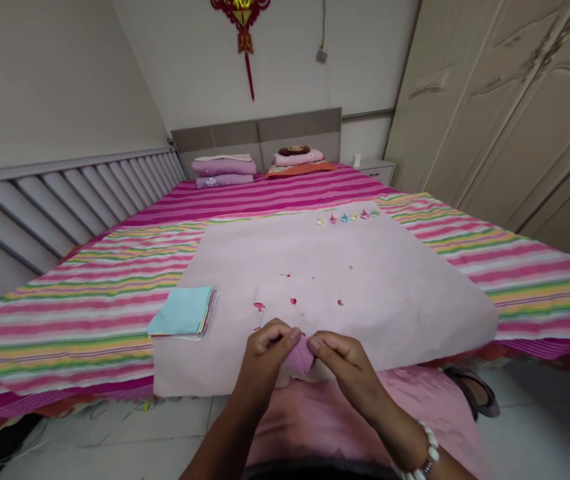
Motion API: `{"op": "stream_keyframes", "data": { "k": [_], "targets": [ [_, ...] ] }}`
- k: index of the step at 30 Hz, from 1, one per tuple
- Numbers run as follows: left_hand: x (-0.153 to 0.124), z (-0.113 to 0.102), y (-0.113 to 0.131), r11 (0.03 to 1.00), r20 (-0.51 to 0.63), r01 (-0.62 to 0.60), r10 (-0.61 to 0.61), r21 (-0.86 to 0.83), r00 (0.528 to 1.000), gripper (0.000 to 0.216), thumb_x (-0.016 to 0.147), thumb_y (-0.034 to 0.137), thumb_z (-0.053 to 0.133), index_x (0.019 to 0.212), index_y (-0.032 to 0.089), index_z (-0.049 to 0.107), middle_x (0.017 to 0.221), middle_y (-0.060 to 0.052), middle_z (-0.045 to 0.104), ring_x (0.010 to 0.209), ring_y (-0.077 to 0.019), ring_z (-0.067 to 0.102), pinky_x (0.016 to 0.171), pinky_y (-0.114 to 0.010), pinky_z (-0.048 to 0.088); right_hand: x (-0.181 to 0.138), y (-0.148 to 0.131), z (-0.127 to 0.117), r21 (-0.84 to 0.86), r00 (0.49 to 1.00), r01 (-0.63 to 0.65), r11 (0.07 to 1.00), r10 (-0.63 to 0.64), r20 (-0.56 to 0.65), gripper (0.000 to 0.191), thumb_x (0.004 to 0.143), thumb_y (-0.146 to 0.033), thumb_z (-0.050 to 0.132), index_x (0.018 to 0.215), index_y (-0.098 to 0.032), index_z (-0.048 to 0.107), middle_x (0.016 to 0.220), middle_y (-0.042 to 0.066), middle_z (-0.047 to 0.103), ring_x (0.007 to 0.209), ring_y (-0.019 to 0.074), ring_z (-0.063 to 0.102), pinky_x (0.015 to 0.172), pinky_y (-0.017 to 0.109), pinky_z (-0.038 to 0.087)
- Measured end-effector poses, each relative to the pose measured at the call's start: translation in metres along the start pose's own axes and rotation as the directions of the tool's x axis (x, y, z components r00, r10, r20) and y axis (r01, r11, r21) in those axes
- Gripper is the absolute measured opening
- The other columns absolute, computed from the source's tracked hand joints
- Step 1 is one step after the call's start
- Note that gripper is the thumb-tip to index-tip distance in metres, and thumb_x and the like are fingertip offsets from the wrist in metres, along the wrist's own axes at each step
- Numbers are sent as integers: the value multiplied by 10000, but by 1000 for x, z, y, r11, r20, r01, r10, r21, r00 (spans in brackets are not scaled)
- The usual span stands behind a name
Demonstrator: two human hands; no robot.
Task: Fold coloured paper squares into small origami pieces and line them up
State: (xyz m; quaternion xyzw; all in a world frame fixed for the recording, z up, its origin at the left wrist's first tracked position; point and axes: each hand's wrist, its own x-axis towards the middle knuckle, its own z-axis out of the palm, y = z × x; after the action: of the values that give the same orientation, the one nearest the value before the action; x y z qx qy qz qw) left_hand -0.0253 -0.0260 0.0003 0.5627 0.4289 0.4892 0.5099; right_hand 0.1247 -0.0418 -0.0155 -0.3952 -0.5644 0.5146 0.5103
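Between my two hands, close to the front edge of the pale sheet, is a folded piece of pink paper (299, 358). My left hand (271, 347) pinches its upper left edge between thumb and forefinger. On the other side, my right hand (342, 357) pinches its upper right edge the same way and wears a beaded bracelet at the wrist. A stack of coloured paper squares (183, 311), light blue on top, lies to the left. Along the far right of the sheet stands a row of several small folded paper pieces (345, 218) in yellow, pink, blue and green.
The pale sheet (245, 253) covers part of a bed with a striped bedspread (505, 267); several small holes or marks show red on it. Folded bedding (225, 169) and pillows lie by the headboard (295, 127). A railing (65, 193) runs left; a wardrobe (505, 100) stands right.
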Motion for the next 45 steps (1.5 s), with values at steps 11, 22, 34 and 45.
{"op": "stream_keyframes", "data": {
  "k": [11,22,34,45],
  "targets": [
    [3,6,1,999,-132,43,-40,22,990,271,766,358,658,596,154,606,568,35,502,581,-102,451,554,-214,371,2,5,4,163,986,-153,975,163,-46,307,622,-425,790,611,-163,630,544,-23,561,511,109,456,506,233,348],
    [-7,-4,-12,996,-58,-80,82,38,995,323,717,241,731,1010,188,606,921,-62,685,823,-181,638,765,-288,497,4,12,0,146,977,-126,981,148,-153,298,650,-418,774,588,-162,635,517,-7,607,504,115,509,527,233,385],
    [-4,-9,-10,943,2,-265,270,203,963,312,763,180,675,1066,223,609,1131,-73,598,969,-198,607,820,-304,488,2,7,4,141,980,-107,984,128,-151,311,612,-413,806,589,-159,628,514,-13,588,494,111,507,507,226,381],
    [-3,-13,-8,903,3,-342,353,260,935,224,766,144,658,974,227,676,1159,-90,581,1086,-229,554,764,-285,495,3,10,5,123,981,-114,986,132,-145,316,633,-419,788,611,-149,625,504,-16,583,475,100,493,492,217,361]
  ]
}}
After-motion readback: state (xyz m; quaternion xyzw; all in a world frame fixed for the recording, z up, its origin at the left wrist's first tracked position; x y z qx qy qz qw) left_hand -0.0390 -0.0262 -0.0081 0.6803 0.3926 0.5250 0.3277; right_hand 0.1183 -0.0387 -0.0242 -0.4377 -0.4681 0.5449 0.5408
